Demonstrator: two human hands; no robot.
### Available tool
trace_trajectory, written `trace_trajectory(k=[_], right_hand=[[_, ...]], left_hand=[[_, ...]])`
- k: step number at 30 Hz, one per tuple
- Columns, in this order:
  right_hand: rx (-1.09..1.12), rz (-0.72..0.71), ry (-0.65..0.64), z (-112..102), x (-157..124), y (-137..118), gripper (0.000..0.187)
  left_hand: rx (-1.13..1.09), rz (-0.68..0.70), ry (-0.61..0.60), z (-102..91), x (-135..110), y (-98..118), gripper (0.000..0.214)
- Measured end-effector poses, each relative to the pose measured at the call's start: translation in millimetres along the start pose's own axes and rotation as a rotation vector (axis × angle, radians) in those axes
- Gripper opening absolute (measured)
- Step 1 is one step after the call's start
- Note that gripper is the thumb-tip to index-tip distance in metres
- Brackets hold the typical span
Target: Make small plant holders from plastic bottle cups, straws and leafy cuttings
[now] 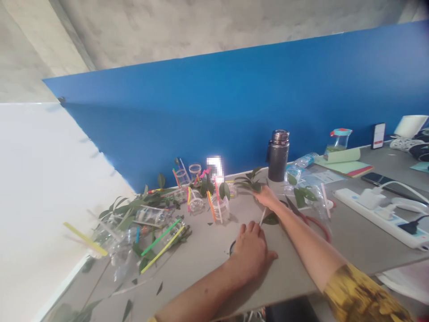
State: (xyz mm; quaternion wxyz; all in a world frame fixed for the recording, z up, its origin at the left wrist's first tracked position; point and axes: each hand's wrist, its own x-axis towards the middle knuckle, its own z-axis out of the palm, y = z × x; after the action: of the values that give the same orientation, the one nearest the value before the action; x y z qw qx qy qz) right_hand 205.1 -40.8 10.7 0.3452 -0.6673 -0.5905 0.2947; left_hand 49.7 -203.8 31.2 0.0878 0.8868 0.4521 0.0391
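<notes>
My left hand rests palm down on the grey table, fingers curled over a small round dark-rimmed thing at its front; what that thing is I cannot make out. My right hand reaches further back and is closed on a leafy green sprig whose leaves point left. A thin pale stick slants down from under that hand. A single green leaf lies by my right wrist. Red-handled scissors lie just right of my right forearm.
Clear plastic cups with coloured straws and leaves are scattered at left and back. A dark metal flask stands by the blue partition. A white power strip, phone, papers and a lidded jar sit at right.
</notes>
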Motion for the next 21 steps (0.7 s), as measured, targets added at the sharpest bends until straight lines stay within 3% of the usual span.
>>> trace_trajectory(k=[4, 8, 10, 13, 15, 18, 21], right_hand=[[0.001, -0.010, 0.138, -5, 6, 2, 0.026], [0.044, -0.022, 0.235, -6, 3, -2, 0.020], [0.124, -0.071, 0.261, -7, -2, -8, 0.014], [0.301, -0.161, 0.253, -9, -12, -19, 0.012], [0.352, -0.192, 0.224, -10, -17, -27, 0.012], [0.292, -0.199, 0.176, -10, -24, -37, 0.006], [0.213, -0.150, 0.044, -12, -28, -47, 0.005]], left_hand=[[0.003, 0.000, -0.008, -8.0, -5, -2, 0.039], [-0.137, 0.049, 0.069, -12.6, -22, -23, 0.021], [-0.258, -0.011, 0.199, -13.9, -33, -41, 0.021], [-0.440, -0.271, 0.507, -16.3, -49, -73, 0.018], [-0.553, -0.430, 0.625, -17.3, -53, -95, 0.015], [-0.733, -0.583, 0.670, -15.6, -50, -120, 0.054], [-0.861, -0.532, 0.666, -11.5, -39, -134, 0.084]])
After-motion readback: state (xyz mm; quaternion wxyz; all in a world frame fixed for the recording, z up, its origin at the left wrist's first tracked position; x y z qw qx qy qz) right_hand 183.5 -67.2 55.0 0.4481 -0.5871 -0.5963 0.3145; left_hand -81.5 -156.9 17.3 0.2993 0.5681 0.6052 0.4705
